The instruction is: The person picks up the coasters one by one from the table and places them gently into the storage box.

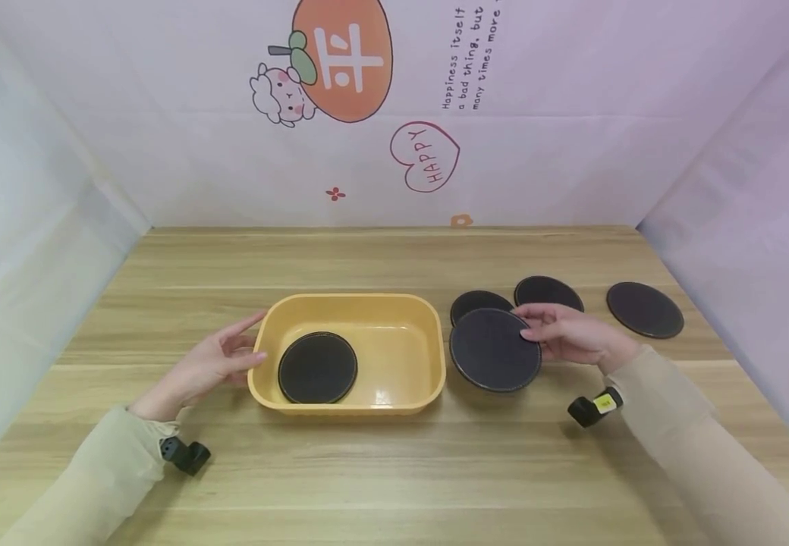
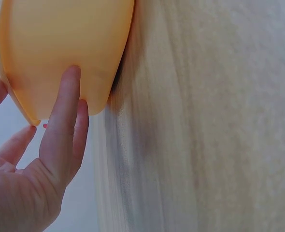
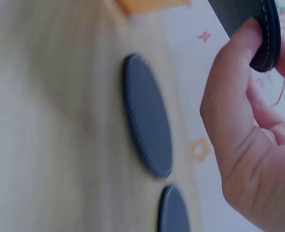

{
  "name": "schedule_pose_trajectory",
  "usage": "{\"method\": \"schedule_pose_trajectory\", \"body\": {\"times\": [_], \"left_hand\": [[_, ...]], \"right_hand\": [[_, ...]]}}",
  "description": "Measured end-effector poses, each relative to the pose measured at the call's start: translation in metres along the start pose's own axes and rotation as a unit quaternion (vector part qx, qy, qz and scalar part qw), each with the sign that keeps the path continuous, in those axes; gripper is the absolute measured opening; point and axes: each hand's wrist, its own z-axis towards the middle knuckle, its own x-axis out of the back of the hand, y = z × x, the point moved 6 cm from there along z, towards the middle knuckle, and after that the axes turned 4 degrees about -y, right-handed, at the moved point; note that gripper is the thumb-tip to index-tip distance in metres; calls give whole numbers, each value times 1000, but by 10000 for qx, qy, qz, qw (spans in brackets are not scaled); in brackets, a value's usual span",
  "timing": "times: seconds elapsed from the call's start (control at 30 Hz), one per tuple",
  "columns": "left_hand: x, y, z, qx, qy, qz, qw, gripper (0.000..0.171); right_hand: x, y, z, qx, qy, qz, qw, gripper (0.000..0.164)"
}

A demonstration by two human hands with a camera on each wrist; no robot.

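Note:
A yellow plastic basin (image 1: 394, 303) stands on the wooden table with a round black coaster (image 1: 318, 368) lying inside it, at its left. My left hand (image 1: 209, 369) holds the basin's left end, one digit over the rim and fingers (image 2: 60, 113) against the outer wall. To the right of the basin, my right hand (image 1: 568, 331) pinches another round black coaster (image 1: 495, 350) by its edge. In the right wrist view this coaster (image 3: 268, 29) is raised, and light stitching runs along its edge.
Beyond the held coaster lie two more black coasters (image 1: 479, 302) (image 1: 550, 291). Another coaster (image 1: 644, 309) is at the table's right side. A printed cloth (image 1: 545, 152) hangs at the back, with white cloth walls (image 1: 33, 167) on both sides.

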Motion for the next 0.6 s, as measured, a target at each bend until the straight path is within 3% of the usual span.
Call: {"method": "schedule_pose_trajectory", "body": {"times": [0.13,0.3,0.6], "left_hand": [[0,0,0,3,10,11,10000,77],[0,1,0,-4,14,9,10000,77],[0,1,-1,-30,-14,1,10000,77]], "right_hand": [[-9,-17,18,8,463,-371,9982,26],[-29,-38,49,-217,975,-851,9914,40],[-68,-64,113,-228,1016,-1202,9873,41]]}}
